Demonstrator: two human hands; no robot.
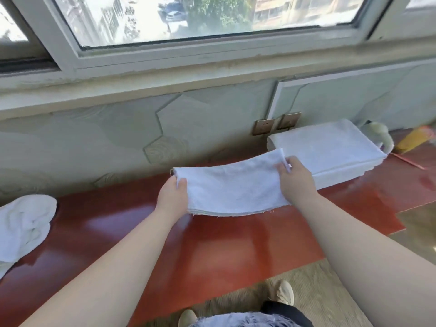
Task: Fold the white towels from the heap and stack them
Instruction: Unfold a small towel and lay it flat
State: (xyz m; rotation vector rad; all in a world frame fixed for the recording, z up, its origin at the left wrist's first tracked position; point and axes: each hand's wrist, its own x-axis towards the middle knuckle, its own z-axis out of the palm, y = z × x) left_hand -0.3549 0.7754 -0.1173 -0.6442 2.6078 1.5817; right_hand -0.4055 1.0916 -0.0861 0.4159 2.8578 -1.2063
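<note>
White cotton towels in a crumpled heap, cut off by the frame edge, lie on the glossy red bench, well left of the folded white towel strip and nearer the person. The strip is held low over the bench, long axis left to right. The left hand pinches its left end and the right hand its right end, each grip closed on cloth. Right of the strip and farther back sits the flat stack of folded white towels, nearer the right hand. Whether the strip's near edge touches the bench is unclear. A blurred pale object beyond the stack is unidentifiable.
</note>
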